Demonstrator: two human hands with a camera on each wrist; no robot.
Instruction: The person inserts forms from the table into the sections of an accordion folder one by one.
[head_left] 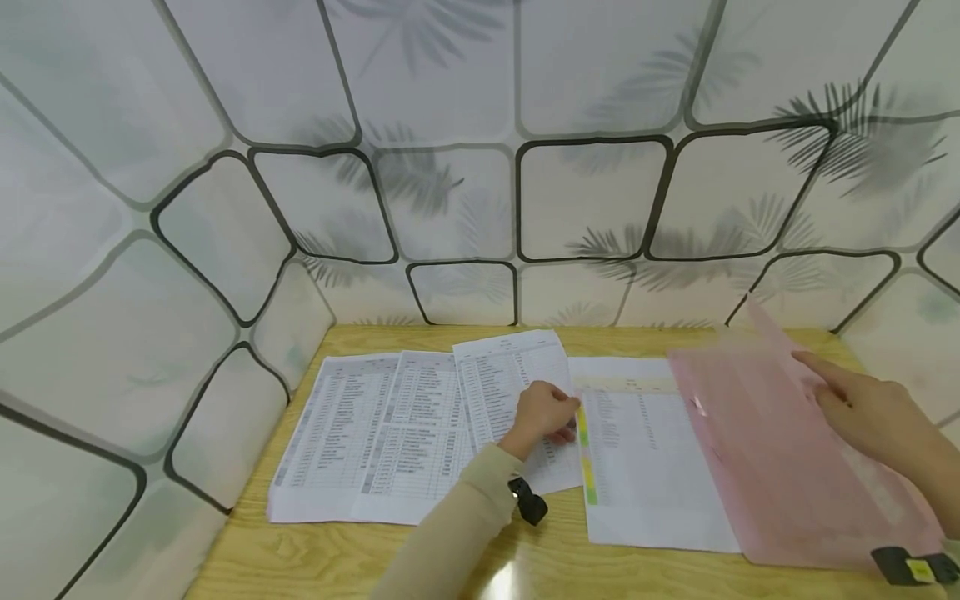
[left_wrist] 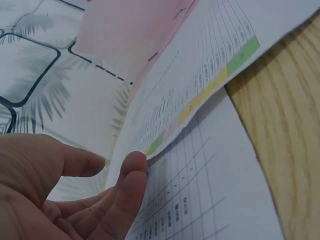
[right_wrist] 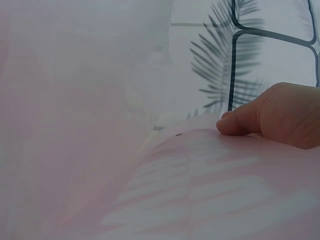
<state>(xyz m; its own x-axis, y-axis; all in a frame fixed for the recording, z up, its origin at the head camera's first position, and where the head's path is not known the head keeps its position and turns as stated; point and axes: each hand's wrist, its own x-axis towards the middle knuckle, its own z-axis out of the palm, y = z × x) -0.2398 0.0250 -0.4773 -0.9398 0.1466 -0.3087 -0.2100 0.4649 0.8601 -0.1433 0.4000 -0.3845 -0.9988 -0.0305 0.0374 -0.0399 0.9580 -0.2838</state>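
Note:
My left hand (head_left: 545,412) is at the left edge of a printed sheet (head_left: 645,450) with a yellow and green strip down that side. In the left wrist view, fingertips (left_wrist: 134,162) are right at the sheet's edge, while the thumb stands apart from them. Below this hand lies another printed page (head_left: 510,375), tilted over other papers. At the right, my right hand (head_left: 877,417) pinches the raised cover of a translucent pink plastic folder (head_left: 780,467). The right wrist view shows the thumb (right_wrist: 240,122) on the pink plastic, with the other fingers mostly hidden.
Stacked printed pages (head_left: 337,425) lie at the left, partly overlapping. Everything rests on a wood-grain table (head_left: 315,558). Patterned walls (head_left: 450,208) with dark outlines and leaf prints close off the back and left.

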